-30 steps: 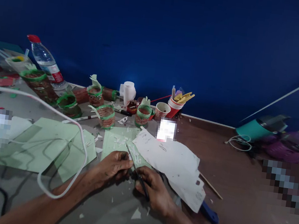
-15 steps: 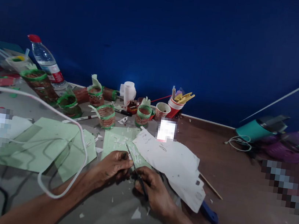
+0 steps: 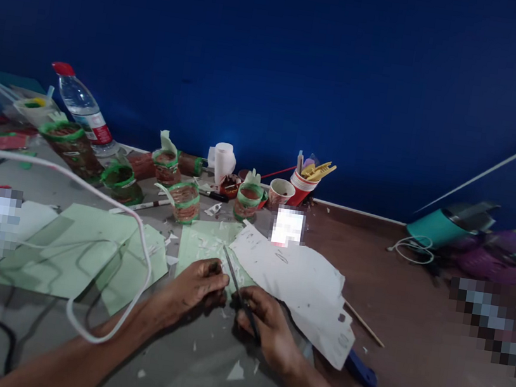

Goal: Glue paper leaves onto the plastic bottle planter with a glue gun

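My right hand grips dark-handled scissors, their slim blades pointing away and slightly left. Just left of the blades, my left hand is closed with thumb and fingers pinched together. Whatever sits in that pinch is too small or hidden to make out. Beyond both hands lies a light green sheet scattered with small white scraps. A large white paper with small drawn marks and a ragged cut edge overlaps that sheet on the right. Small paper snippets lie on the grey table nearer to me.
Several brown, green-rimmed cups stand at the back. A water bottle, a white cup and a red cup of tools are there too. A white cable loops over my left forearm. Right: a wooden stick and blue-handled tool.
The scissors have drawn slightly right, away from my left fingers. The small white bit seen at the left fingertips before no longer shows. The view has shifted slightly.
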Demonstrator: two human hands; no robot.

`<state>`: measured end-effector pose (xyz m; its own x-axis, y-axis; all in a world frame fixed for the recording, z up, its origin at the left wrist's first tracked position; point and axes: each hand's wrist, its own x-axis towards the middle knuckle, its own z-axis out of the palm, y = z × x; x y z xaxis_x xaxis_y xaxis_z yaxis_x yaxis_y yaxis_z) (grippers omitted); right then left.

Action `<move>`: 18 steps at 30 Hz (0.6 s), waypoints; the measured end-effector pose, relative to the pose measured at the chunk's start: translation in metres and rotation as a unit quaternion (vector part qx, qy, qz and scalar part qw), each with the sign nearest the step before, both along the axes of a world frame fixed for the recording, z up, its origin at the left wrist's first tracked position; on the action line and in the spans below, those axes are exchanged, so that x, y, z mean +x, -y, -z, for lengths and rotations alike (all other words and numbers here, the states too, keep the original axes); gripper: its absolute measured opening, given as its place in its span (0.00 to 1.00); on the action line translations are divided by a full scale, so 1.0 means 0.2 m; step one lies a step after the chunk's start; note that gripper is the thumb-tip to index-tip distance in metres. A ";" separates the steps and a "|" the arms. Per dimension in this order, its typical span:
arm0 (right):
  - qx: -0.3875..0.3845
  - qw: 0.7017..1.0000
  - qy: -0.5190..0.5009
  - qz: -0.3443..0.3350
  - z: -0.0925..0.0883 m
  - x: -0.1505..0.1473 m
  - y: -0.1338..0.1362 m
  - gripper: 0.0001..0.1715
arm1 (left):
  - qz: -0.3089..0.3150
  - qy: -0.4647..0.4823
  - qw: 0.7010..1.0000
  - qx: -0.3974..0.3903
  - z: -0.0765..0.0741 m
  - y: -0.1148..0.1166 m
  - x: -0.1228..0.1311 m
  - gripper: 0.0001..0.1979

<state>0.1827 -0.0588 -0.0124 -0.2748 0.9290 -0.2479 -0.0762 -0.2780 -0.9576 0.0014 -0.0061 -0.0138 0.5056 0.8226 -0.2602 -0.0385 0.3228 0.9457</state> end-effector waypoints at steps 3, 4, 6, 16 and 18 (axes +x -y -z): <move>-0.009 0.998 -0.052 0.020 -0.02 0.01 0.00 0.25 | -0.012 0.022 1.000 0.010 -0.01 0.01 0.00 0.18; -0.010 0.998 -0.060 0.025 -0.02 0.01 0.00 0.27 | -0.016 0.022 1.000 0.016 -0.02 0.01 0.01 0.17; -0.010 0.997 -0.069 0.031 -0.02 0.01 -0.01 0.27 | -0.027 0.022 0.999 0.021 -0.03 0.01 0.01 0.17; -0.021 0.996 -0.070 0.046 -0.05 0.00 -0.01 0.31 | -0.063 0.013 0.998 0.000 -0.04 0.00 0.01 0.16; -0.020 0.997 -0.065 0.039 -0.05 0.00 -0.01 0.30 | -0.080 -0.002 0.997 0.008 -0.06 0.00 0.01 0.16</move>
<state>0.1834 -0.0563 -0.0019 -0.2332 0.9392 -0.2521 -0.2216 -0.3038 -0.9266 0.0038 -0.0061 -0.0023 0.3671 0.8967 -0.2474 -0.0847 0.2971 0.9511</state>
